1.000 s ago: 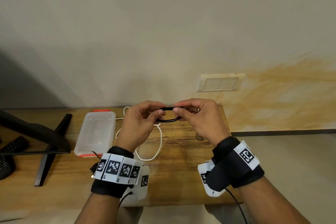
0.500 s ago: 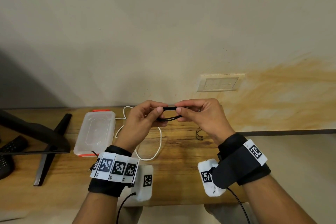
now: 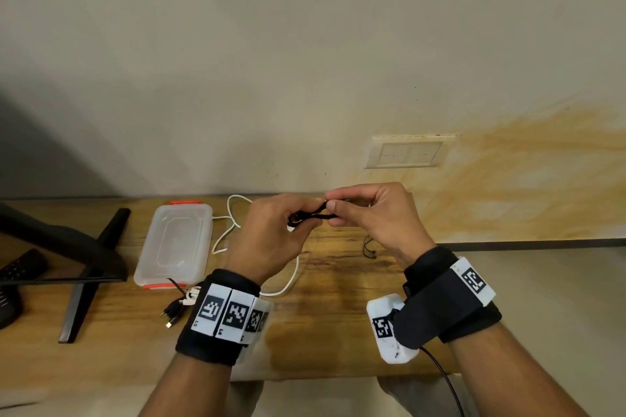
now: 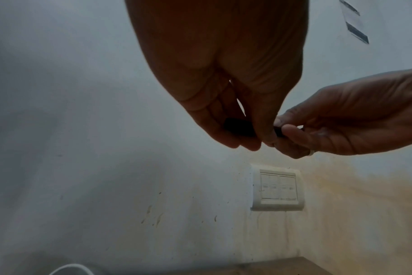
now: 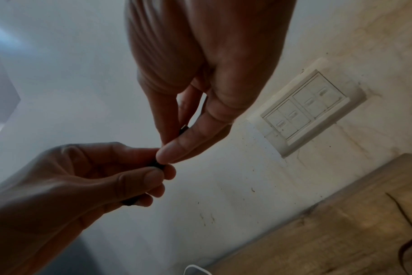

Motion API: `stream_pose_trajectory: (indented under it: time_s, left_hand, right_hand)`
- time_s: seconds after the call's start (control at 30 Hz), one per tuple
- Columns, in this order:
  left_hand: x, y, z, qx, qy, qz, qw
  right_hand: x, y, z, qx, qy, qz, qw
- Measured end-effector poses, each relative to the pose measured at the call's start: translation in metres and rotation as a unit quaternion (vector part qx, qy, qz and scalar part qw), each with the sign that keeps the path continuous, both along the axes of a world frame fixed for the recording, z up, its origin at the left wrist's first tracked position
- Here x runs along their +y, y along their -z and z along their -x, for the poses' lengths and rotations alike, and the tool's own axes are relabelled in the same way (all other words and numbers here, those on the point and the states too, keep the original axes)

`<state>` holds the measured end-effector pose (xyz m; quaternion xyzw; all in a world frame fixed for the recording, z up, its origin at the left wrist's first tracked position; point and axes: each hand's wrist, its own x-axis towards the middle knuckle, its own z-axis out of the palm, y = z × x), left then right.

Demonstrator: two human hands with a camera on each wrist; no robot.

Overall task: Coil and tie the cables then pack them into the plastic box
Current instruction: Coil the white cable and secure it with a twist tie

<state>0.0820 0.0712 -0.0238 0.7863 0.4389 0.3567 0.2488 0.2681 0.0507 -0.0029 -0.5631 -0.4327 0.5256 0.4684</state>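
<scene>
A small coil of black cable (image 3: 313, 213) hangs in the air above the wooden table (image 3: 338, 281), between my two hands. My left hand (image 3: 303, 220) grips its left end with curled fingers; that end shows dark under the fingers as the black cable (image 4: 238, 127). My right hand (image 3: 333, 210) pinches its right end between thumb and forefinger, seen close as the right hand (image 5: 174, 148). The clear plastic box (image 3: 174, 244) with orange clips lies shut on the table to the left. A loose white cable (image 3: 230, 230) winds beside it.
A small bundle of black and white cables (image 3: 178, 308) lies near my left wrist. A thin black tie (image 3: 369, 249) sits on the table under my right hand. A black monitor stand (image 3: 88, 264) occupies the left. A wall switch plate (image 3: 410, 152) is behind.
Both hands have stayed at the coil, and its loop now looks flatter and narrower. My right wrist has swung outward to the right.
</scene>
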Motion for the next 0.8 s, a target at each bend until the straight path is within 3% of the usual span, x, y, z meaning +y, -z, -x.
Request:
stream_pose_trajectory:
  time_s: [0.27, 0.4, 0.47, 0.57, 0.8]
  left_hand:
    - [-0.003, -0.002, -0.011, -0.027, -0.07, 0.086, 0.993]
    - [0.0, 0.004, -0.009, -0.093, -0.105, 0.172, 0.975]
    - [0.0, 0.004, -0.007, -0.122, -0.117, 0.188, 0.967]
    - [-0.002, 0.004, -0.004, -0.149, -0.123, 0.199, 0.961]
    - [-0.006, 0.003, -0.002, -0.171, -0.117, 0.217, 0.954]
  right_hand:
    - [0.008, 0.004, -0.011, -0.016, -0.018, -0.026, 0.999]
    - [0.013, 0.017, -0.041, -0.121, 0.025, -0.024, 0.992]
    - [0.016, 0.035, -0.059, -0.254, 0.029, 0.002, 0.967]
    - [0.017, 0.068, -0.078, -0.464, -0.052, 0.05, 0.883]
    - [0.013, 0.11, -0.081, -0.592, -0.104, 0.007, 0.8]
